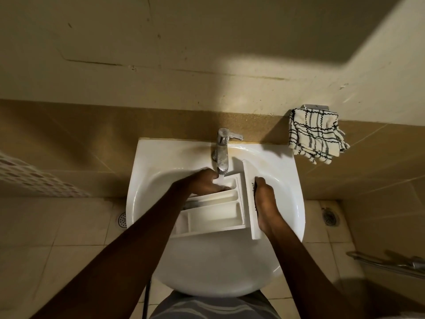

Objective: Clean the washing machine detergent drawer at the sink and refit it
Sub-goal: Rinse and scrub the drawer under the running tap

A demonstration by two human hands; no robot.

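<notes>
From the head camera, my 1 view, I look straight down on a white sink (142,185) fixed to a tan tiled wall; the detergent drawer (213,215) lies across its bowl, open side up, its long white compartments running left to right and its front panel (249,192) at the right end, standing on edge; the near compartments show bare white plastic; the chrome tap (222,153) stands at the back of the sink and a stream of water (221,179) falls from it into the drawer's far compartment.

The left hand (207,183) sits knuckles up at that far compartment, right under the spout, fingers bent down into it where the water lands; whether they pinch the wall or only press on it I cannot tell; the right hand (264,201) lies along the outer face of the front panel, fingers wrapped over its edge, gripping it narrow and firm.

A checked cloth (315,134) hangs from a wall holder right of the sink; a floor drain (122,219) shows at the sink's left.
</notes>
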